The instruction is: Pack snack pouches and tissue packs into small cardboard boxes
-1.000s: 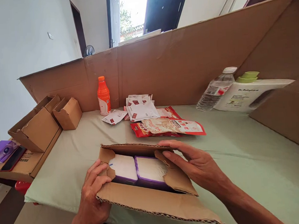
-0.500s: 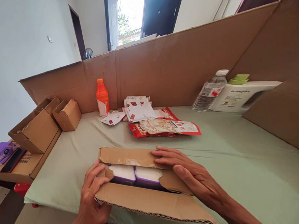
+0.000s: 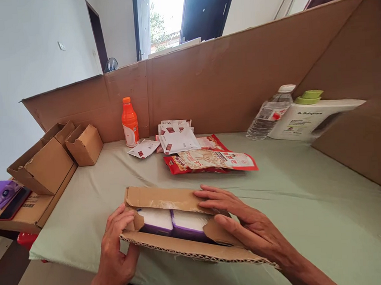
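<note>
In front of me on the cloth sits a cardboard box with its flaps part-way open. Two white packs with purple edges lie side by side inside. My left hand holds the box's left end, fingers curled over the small side flap and thumb under the long near flap. That near flap tilts up, its corrugated edge toward me. My right hand rests at the right end, fingers spread on the far flap, thumb against the right side flap.
Behind the box lie red snack bags and white packets. An orange bottle stands further back. At right are a clear water bottle and a white jug. Cardboard boxes and a phone are at left.
The near flap has swung upward, so its face shows less and its cut edge sits higher. My left thumb has moved with it; my right thumb has shifted slightly left.
</note>
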### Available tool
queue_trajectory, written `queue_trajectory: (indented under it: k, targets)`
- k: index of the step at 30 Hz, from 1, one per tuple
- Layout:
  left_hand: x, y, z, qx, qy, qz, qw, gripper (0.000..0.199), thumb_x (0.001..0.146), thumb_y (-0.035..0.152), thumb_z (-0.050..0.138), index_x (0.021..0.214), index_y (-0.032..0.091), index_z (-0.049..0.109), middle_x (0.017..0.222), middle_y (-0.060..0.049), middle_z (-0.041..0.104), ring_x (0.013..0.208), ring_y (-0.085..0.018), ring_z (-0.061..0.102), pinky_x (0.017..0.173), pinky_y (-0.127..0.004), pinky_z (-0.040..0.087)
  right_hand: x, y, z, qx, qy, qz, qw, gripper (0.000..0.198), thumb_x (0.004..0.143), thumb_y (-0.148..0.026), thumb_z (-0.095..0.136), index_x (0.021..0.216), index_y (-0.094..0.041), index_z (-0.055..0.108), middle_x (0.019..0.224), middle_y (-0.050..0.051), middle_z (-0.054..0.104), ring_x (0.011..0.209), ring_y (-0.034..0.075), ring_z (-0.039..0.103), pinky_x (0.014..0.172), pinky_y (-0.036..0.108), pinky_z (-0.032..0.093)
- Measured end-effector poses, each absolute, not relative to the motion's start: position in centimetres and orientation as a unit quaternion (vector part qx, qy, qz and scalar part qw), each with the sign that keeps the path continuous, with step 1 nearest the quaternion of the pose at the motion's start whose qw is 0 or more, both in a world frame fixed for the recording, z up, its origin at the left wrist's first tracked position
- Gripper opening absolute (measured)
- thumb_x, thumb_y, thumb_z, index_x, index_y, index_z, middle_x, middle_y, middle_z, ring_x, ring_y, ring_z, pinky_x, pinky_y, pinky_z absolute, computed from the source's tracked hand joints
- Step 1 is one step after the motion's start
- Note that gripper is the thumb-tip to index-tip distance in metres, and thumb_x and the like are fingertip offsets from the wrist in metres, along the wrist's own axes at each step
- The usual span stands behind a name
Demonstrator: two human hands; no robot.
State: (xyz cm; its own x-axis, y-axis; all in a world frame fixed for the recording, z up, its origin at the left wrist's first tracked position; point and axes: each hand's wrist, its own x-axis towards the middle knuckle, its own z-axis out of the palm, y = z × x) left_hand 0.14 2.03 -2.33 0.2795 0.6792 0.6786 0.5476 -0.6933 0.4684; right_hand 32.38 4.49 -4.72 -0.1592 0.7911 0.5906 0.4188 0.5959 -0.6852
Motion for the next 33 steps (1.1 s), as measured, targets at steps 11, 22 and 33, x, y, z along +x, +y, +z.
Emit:
queue_trajectory:
  k: [11,22,33]
  targets:
    - [0.15,2.34,-1.90,0.803,0.370,0.463,0.062,0.036,0.092,0.009,0.056,0.125,0.022,0.059,0.123,-0.010,0.071,0.137,-0.026,0.054,0.106,-0.047,0.055,31.98,4.28,-4.67,-0.400,-0.735,0.176,0.519,0.024,0.097,-0.036,0.062,0.117,-0.038,0.075,0.131,0.003,0.072,0.134,0.031,0.058,0.109,0.056,0.052]
    - [0.16,2.28,-2.13,0.796,0.371,0.473,0.077,0.033,0.094,0.013,0.058,0.126,0.021,0.059,0.123,-0.010,0.071,0.137,-0.025,0.053,0.108,-0.044,0.053,31.62,4.34,-5.16,-0.419,-0.709,0.192,0.534,0.024,0.098,-0.042,0.059,0.109,-0.032,0.078,0.126,0.006,0.074,0.133,0.032,0.059,0.108,0.054,0.053]
    - [-0.14,2.42,-2.33,0.800,0.359,0.472,0.088,0.024,0.094,0.013,0.060,0.117,0.023,0.061,0.124,-0.008,0.070,0.139,-0.024,0.051,0.111,-0.042,0.050,31.69,3.99,-5.18,-0.398,-0.714,0.186,0.545,0.024,0.099,-0.039,0.058,0.112,-0.035,0.077,0.128,0.004,0.073,0.135,0.031,0.057,0.108,0.051,0.053]
